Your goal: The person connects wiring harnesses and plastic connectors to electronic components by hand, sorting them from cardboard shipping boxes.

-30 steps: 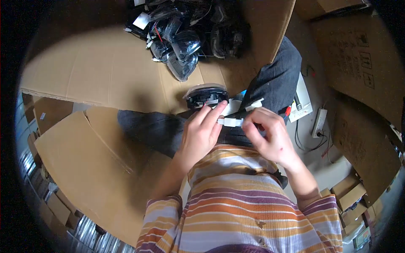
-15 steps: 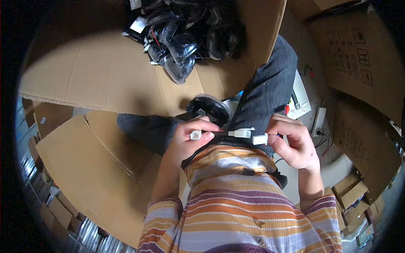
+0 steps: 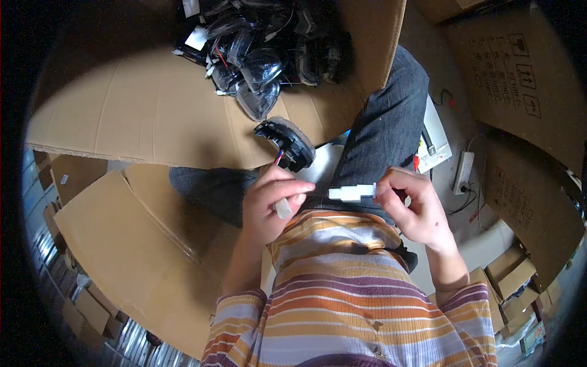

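My left hand (image 3: 266, 205) is closed in a pinch on dark wires that lead to a white plug connector (image 3: 342, 194). A second white connector (image 3: 282, 208) pokes out below its fingers. In my right hand (image 3: 419, 208), thumb and forefinger grip another white connector (image 3: 367, 190), which lines up end to end with the first and touches it; how deep they are joined I cannot tell. Red and blue wires (image 3: 279, 156) run from behind my left fingers to a black lamp-like part (image 3: 287, 142) with a curved, clear rim, just beyond that hand.
A large open cardboard box (image 3: 140, 110) is in front of me, holding a heap of black lamp-like parts (image 3: 260, 67) with wires. Cardboard boxes (image 3: 507, 79) stand at the right, near a white power strip (image 3: 464, 172) on the floor. My jeans-clad legs (image 3: 391, 110) flank the work.
My right hand has moved slightly left and up, bringing its connector against the other one, where a sideways offset showed before. The black part has shifted up, and its red and blue wires now show.
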A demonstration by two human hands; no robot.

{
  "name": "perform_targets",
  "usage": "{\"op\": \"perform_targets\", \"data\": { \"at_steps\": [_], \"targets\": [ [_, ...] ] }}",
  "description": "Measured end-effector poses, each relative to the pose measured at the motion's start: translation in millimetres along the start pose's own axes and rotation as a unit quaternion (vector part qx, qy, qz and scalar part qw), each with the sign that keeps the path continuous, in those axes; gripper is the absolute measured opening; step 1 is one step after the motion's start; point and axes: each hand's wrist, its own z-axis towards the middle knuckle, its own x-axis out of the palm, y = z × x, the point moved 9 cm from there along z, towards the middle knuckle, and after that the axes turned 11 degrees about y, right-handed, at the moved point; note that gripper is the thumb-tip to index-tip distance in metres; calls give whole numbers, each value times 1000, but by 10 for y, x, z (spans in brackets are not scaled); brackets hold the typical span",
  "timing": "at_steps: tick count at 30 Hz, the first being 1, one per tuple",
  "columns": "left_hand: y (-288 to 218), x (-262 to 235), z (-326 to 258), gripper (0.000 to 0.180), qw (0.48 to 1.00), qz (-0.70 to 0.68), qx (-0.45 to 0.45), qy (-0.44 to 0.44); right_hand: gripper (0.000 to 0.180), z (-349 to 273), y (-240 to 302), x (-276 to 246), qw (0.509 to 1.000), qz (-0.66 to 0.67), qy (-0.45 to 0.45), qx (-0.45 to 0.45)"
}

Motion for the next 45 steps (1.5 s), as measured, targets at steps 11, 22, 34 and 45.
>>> {"op": "perform_targets", "data": {
  "at_steps": [11,22,34,45],
  "targets": [
    [-69,-66,-60,24,998,44,16,-48,10,-131,-85,15,992,120,37,-29],
    [-169,25,-89,24,994,89,45,-40,13,-133,-116,54,985,174,11,-9],
    [-290,78,-91,28,983,163,72,-35,11,-117,-174,-9,992,122,-31,-3],
    [-399,1,-118,23,987,144,42,-61,9,-178,-143,-144,987,155,-30,-39]
  ]
}}
